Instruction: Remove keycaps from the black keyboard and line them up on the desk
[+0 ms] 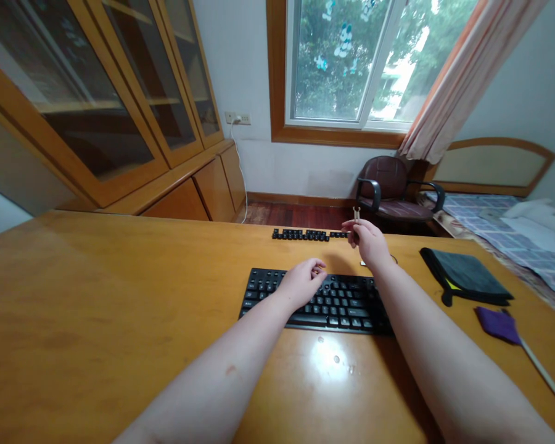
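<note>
A black keyboard (321, 320) lies on the wooden desk, some keys in its upper rows without caps. Over its upper left half rests my left hand (304, 282), fingers loosely curled and apart, nothing seen in them. My right hand (367, 239) is raised beyond the keyboard's upper right, fingers pinched on a small two-pronged tool (356, 213) with pale tips pointing up; its exact kind is not clear. Loose black keycaps (300, 235) stand in rows along the desk's far edge, the right end partly behind my right hand. A small white piece (363, 263) lies below that hand.
To the right are a dark zippered pouch (467, 276) and a purple cloth-headed brush or duster (498, 325) with a pale handle. Beyond the desk stand a brown armchair (388, 185), a bed (536, 228) and, at left, a glass-door cabinet (189, 154).
</note>
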The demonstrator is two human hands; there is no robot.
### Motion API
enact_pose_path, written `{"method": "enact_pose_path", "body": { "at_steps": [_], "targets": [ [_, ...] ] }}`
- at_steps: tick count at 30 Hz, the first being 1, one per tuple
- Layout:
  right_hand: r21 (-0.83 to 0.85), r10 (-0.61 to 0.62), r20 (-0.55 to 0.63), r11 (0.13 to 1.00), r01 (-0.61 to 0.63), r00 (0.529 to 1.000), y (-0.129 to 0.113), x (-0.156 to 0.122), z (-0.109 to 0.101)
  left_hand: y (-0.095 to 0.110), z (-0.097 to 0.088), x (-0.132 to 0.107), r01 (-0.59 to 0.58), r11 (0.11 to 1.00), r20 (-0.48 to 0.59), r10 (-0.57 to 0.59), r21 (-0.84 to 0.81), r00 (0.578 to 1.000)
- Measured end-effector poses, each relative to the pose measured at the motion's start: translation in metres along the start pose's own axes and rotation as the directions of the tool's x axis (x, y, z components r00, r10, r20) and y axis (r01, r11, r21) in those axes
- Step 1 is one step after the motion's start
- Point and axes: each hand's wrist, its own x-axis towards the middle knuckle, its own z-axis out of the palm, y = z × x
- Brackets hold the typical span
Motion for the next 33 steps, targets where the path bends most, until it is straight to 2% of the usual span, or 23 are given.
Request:
{"method": "enact_pose_path", "body": {
  "at_steps": [2, 3, 6, 8, 14, 18, 24, 30, 33],
  "targets": [
    [0.115, 0.007, 0.048, 0.993, -0.013, 0.999, -0.01, -0.022, -0.008, 0.003, -0.001, 0.0, -0.016, 0.999, 0.022, 0.016, 0.039, 1.0],
    [0.099, -0.011, 0.041, 0.995, 0.007, 0.999, -0.013, -0.033, -0.011, 0.004, -0.002, -0.001, -0.025, 0.998, 0.033, 0.024, 0.059, 0.999],
    [-0.09, -0.119, 0.016, 0.989, 0.12, 0.993, -0.015, -0.06, -0.017, 0.006, -0.002, -0.001, -0.058, 0.991, 0.062, 0.051, 0.12, 0.997],
    [-0.148, -0.139, 0.028, 0.979, 0.142, 0.99, -0.013, -0.068, -0.017, 0.006, -0.002, -0.001, -0.096, 0.981, 0.076, 0.084, 0.168, 0.994],
    [-0.106, -0.142, 0.154, 0.981, 0.159, 0.978, -0.003, -0.069, -0.005, 0.004, -0.001, -0.003, -0.226, 0.932, 0.14, 0.193, 0.282, 0.971],
    [-0.182, -0.155, 0.197, 0.964, 0.191, 0.968, 0.0, -0.067, -0.002, 0.005, 0.0, -0.005, -0.238, 0.916, 0.163, 0.194, 0.324, 0.967],
    [-0.225, -0.099, 0.268, 0.961, 0.162, 0.958, -0.001, -0.064, 0.001, 0.007, 0.0, -0.007, -0.258, 0.895, 0.184, 0.202, 0.364, 0.962],
    [-0.245, -0.145, 0.408, 0.934, 0.261, 0.902, -0.004, -0.067, -0.001, 0.005, 0.001, -0.005, -0.272, 0.898, 0.214, 0.207, 0.346, 0.955],
    [-0.284, -0.191, 0.521, 0.881, 0.38, 0.832, -0.009, -0.067, -0.008, 0.003, 0.0, -0.004, -0.281, 0.901, 0.231, 0.212, 0.331, 0.95]
  ]
}}
